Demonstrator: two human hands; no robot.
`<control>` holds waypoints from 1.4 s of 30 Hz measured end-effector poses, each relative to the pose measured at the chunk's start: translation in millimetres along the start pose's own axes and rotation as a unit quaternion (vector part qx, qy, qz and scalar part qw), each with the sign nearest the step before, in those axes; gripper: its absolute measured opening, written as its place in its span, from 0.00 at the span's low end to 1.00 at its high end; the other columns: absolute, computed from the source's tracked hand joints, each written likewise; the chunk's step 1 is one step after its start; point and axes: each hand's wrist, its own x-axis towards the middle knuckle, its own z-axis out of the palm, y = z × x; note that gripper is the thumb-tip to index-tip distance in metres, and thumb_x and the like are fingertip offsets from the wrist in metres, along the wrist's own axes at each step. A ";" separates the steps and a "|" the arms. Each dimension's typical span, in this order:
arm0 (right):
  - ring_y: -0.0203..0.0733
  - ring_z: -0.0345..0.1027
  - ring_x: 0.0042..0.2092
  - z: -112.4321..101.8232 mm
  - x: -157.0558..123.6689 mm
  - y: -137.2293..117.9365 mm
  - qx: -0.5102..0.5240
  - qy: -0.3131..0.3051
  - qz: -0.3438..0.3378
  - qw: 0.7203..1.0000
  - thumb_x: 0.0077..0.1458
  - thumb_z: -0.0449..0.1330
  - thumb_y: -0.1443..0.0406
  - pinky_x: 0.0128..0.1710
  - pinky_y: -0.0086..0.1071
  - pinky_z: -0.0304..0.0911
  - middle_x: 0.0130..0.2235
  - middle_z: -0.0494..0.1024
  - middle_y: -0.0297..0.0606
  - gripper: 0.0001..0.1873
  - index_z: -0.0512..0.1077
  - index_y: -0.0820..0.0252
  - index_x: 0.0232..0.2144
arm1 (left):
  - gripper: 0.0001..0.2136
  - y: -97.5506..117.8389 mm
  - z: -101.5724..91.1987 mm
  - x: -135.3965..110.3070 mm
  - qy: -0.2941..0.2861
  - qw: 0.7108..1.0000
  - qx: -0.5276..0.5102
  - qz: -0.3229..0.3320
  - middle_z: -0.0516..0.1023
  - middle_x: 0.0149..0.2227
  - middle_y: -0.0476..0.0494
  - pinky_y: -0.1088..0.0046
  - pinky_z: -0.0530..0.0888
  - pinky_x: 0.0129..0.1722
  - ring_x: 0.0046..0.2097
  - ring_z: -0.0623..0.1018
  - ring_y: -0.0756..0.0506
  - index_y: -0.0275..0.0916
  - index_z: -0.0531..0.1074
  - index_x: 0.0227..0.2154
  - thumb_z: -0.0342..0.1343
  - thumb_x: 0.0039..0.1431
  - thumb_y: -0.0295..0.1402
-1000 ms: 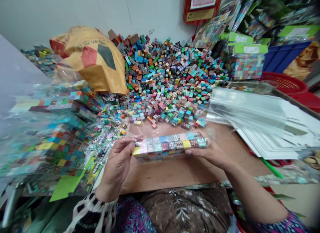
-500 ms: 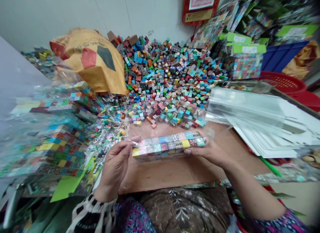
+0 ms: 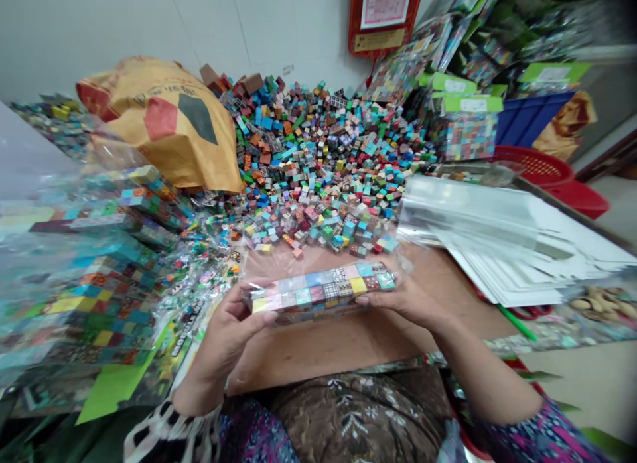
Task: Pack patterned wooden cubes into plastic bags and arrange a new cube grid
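Note:
I hold a long block of small coloured cubes, packed in rows inside a clear plastic bag, just above the brown table. My left hand grips its left end, thumb and fingers closed around it. My right hand grips the right end from underneath. The bag's open part stands up behind the block.
A big heap of loose coloured cubes covers the back of the table. Filled cube packs pile up at left, beside a yellow sack. A stack of white cards and clear bags lies at right, with red baskets behind.
My left hand went from pinching the bag's edge to closing around the block's left end. The block shifted a little left in view as my head turned.

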 end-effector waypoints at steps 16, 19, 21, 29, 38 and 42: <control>0.44 0.69 0.43 -0.2 2.4 13.8 0.006 0.022 -0.015 1.000 0.38 0.75 0.60 0.45 0.39 0.68 0.42 0.75 0.34 0.32 0.66 0.52 0.45 | 0.20 -10.3 -10.0 6.2 0.002 0.990 0.138 0.021 0.81 0.39 0.48 0.73 0.76 0.39 0.39 0.80 0.46 0.43 0.75 0.42 0.71 0.44 0.37; 0.45 0.71 0.46 2.0 3.2 20.9 0.039 0.011 -0.008 0.999 0.39 0.74 0.59 0.51 0.43 0.67 0.44 0.77 0.36 0.31 0.66 0.53 0.45 | 0.22 -16.9 -8.8 5.3 0.018 0.990 0.140 0.018 0.82 0.38 0.47 0.71 0.76 0.41 0.39 0.80 0.44 0.42 0.74 0.42 0.71 0.42 0.38; 0.46 0.71 0.47 3.1 3.1 24.5 0.040 0.010 -0.005 0.999 0.39 0.74 0.59 0.54 0.44 0.66 0.46 0.77 0.37 0.31 0.67 0.53 0.45 | 0.23 -22.6 -8.6 4.1 0.023 0.990 0.139 0.005 0.82 0.38 0.45 0.69 0.77 0.41 0.40 0.81 0.43 0.41 0.74 0.42 0.72 0.41 0.40; 0.48 0.70 0.51 6.7 2.0 38.0 0.019 0.019 0.003 1.000 0.39 0.74 0.56 0.56 0.46 0.67 0.48 0.77 0.38 0.28 0.70 0.53 0.42 | 0.26 -47.5 -21.9 2.2 0.031 0.984 0.168 -0.040 0.83 0.35 0.41 0.60 0.77 0.47 0.41 0.82 0.37 0.39 0.76 0.41 0.74 0.37 0.44; 0.50 0.69 0.54 0.1 0.6 50.7 -0.023 0.004 -0.002 1.000 0.43 0.72 0.56 0.57 0.46 0.65 0.50 0.77 0.42 0.25 0.72 0.55 0.42 | 0.17 -52.5 -21.0 5.5 0.002 0.969 0.244 -0.032 0.85 0.37 0.39 0.51 0.73 0.55 0.46 0.82 0.33 0.40 0.80 0.31 0.72 0.38 0.43; 0.51 0.68 0.56 0.1 0.4 58.9 -0.044 -0.001 0.002 0.999 0.45 0.71 0.56 0.58 0.47 0.65 0.52 0.77 0.44 0.25 0.71 0.55 0.45 | 0.16 -52.8 -21.1 5.5 -0.027 0.964 0.263 -0.033 0.85 0.39 0.37 0.49 0.73 0.56 0.46 0.82 0.32 0.40 0.82 0.31 0.70 0.42 0.44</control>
